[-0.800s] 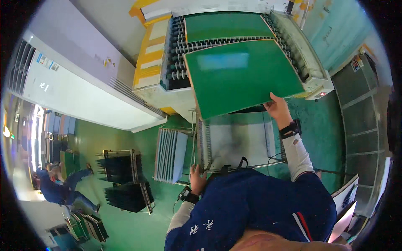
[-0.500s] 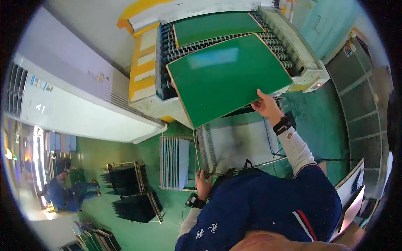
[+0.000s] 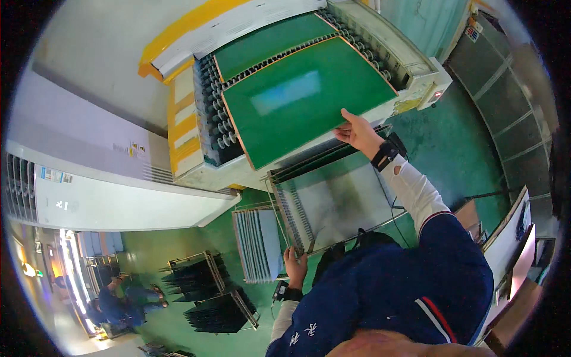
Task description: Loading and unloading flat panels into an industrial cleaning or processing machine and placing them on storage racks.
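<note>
My right hand [image 3: 358, 132] pinches the near edge of a large, glossy green panel [image 3: 309, 101], thumb on top and fingers underneath. The panel lies partly over the rollers [image 3: 223, 128] of a conveyor machine, its near edge reaching past the machine's front. Just beyond it, a second green panel [image 3: 270, 44] rests on the rollers, close to the first one's far edge. Lower down, my left hand [image 3: 295, 266] grips the near left corner of a slotted metal rack [image 3: 297, 220]. A pale flat sheet [image 3: 342, 199] shows inside that rack.
Left of the rack stands another rack of pale upright panels [image 3: 257, 245]. Dark racks [image 3: 217, 309] are on the green floor farther left. A white appliance cabinet [image 3: 131, 199] juts in at left. Boards [image 3: 505, 244] lean at right. Another person [image 3: 128, 303] is at far left.
The near green panel has turned and shifted over the rollers, so its far edge now runs nearly parallel to the second panel. Both hands keep their holds. The whole view has shifted.
</note>
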`<state>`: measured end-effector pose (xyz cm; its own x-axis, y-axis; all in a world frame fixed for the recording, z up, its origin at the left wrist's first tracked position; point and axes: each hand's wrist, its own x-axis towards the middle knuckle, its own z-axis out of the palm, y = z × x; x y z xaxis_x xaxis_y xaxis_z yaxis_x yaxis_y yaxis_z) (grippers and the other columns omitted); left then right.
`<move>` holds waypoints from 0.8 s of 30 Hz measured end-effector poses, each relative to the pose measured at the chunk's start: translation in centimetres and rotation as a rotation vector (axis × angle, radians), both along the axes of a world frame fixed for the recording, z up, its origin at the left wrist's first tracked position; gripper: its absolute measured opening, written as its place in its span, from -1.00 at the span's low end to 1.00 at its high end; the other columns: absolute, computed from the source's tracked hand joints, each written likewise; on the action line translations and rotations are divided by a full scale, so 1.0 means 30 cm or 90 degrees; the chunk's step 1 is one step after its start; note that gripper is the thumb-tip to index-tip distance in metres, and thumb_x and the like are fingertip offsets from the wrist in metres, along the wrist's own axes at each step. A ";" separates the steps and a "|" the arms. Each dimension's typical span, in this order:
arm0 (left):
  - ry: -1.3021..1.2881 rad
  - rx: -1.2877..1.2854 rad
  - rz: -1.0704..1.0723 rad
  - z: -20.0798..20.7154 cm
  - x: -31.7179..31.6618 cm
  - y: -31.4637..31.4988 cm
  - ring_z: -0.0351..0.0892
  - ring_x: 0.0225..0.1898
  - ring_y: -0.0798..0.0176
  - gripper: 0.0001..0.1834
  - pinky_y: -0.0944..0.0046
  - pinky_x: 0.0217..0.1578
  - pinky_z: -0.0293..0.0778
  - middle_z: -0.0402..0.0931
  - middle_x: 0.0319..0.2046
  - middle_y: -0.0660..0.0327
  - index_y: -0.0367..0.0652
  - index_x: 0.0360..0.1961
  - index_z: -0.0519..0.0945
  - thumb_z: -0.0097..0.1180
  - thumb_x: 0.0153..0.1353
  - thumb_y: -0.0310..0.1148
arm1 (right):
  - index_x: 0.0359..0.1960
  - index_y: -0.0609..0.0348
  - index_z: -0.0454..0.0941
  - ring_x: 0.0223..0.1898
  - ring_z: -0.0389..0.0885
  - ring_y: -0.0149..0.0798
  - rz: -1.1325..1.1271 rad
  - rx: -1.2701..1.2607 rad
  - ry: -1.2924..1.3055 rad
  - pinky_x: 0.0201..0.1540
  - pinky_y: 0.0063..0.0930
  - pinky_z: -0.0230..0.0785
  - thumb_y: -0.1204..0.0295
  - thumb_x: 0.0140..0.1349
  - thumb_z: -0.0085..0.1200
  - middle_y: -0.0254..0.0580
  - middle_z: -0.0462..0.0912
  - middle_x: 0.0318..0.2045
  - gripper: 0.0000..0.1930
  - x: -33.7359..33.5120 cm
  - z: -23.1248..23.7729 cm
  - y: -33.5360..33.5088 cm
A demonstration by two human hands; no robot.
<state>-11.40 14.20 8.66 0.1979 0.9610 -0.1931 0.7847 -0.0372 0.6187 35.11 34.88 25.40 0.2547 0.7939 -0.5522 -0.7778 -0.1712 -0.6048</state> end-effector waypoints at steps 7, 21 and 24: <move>0.136 0.049 0.046 0.040 0.135 -0.025 0.27 0.15 -0.19 -0.32 -0.03 0.12 0.20 0.28 0.12 -0.15 -0.21 0.13 0.39 0.27 -0.02 -0.16 | -0.28 0.21 0.50 -0.34 0.61 -0.23 0.199 0.021 -0.014 -0.30 -0.39 0.50 0.00 0.21 0.05 -0.12 0.61 -0.35 -0.56 0.100 -0.014 -0.060; 0.247 -0.092 -0.045 -0.010 0.517 -0.084 0.49 -0.03 -0.08 -0.45 0.02 0.00 0.35 0.54 -0.12 -0.07 -0.24 -0.09 0.58 0.26 -0.03 -0.06 | -0.39 0.18 0.50 -0.40 0.59 -0.30 -0.221 0.023 0.122 -0.34 -0.45 0.51 0.33 0.28 -0.02 -0.24 0.58 -0.46 -0.81 1.056 -0.496 -0.562; 0.201 -0.159 -0.075 -0.092 0.456 -0.098 0.54 -0.07 -0.06 -0.46 0.08 -0.05 0.41 0.56 -0.12 -0.06 -0.24 -0.12 0.60 0.24 0.00 -0.03 | -0.40 0.16 0.49 -0.40 0.59 -0.31 -0.311 -0.003 0.106 -0.36 -0.45 0.50 0.32 0.28 -0.01 -0.26 0.58 -0.47 -0.81 1.244 -0.549 -0.635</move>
<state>2.27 11.25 5.90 0.1972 0.8512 -0.4864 0.9365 -0.0168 0.3503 72.44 15.83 8.93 0.5038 0.6019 -0.6196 -0.8532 0.2343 -0.4660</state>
